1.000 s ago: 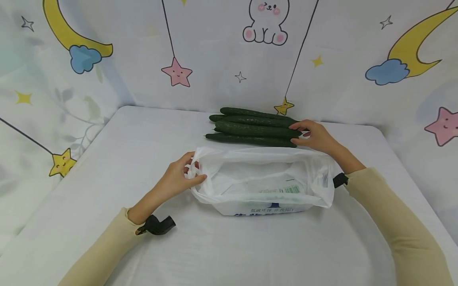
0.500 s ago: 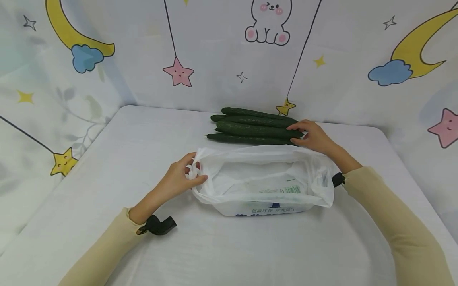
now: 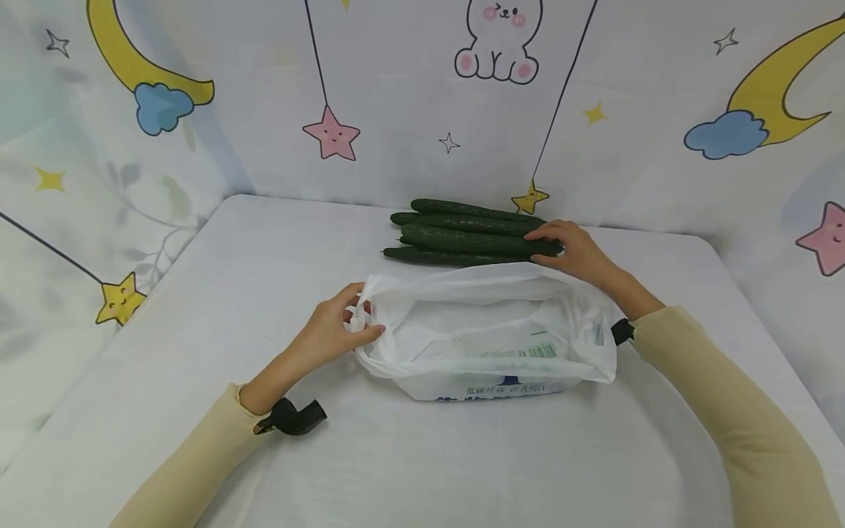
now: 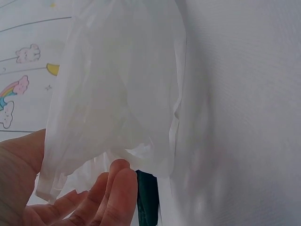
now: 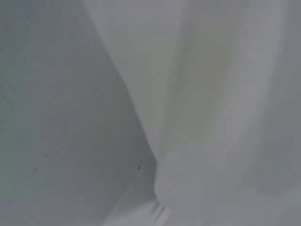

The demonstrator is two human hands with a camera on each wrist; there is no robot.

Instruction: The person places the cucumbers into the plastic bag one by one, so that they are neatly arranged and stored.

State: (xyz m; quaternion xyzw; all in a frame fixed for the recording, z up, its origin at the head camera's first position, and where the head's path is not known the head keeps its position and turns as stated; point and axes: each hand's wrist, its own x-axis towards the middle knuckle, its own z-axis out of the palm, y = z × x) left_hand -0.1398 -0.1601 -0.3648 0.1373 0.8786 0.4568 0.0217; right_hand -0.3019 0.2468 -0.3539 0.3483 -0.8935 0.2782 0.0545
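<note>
A white plastic bag (image 3: 488,293) lies in the middle of the table with its mouth open toward me. My left hand (image 3: 337,323) holds the bag's left edge; in the left wrist view, the thumb and fingers (image 4: 120,193) of this hand are at the thin film. Behind the bag, several dark green cucumbers (image 3: 469,238) lie side by side. My right hand (image 3: 577,253) has its thumb and fingers around the right end of a thick cucumber in front. The bag's back rim covers part of the nearest cucumber. In the right wrist view only pale bag film (image 5: 211,94) and cloth show.
A white cloth covers the table (image 3: 462,462). At the back hangs a printed curtain (image 3: 396,73) with moons, stars and a bear, close behind the cucumbers. Black straps (image 3: 290,416) sit at both wrists.
My right hand has slid slightly left along the cucumber. The bag's back rim has risen a little near it, hiding more of the nearest cucumber. The left hand keeps its hold.
</note>
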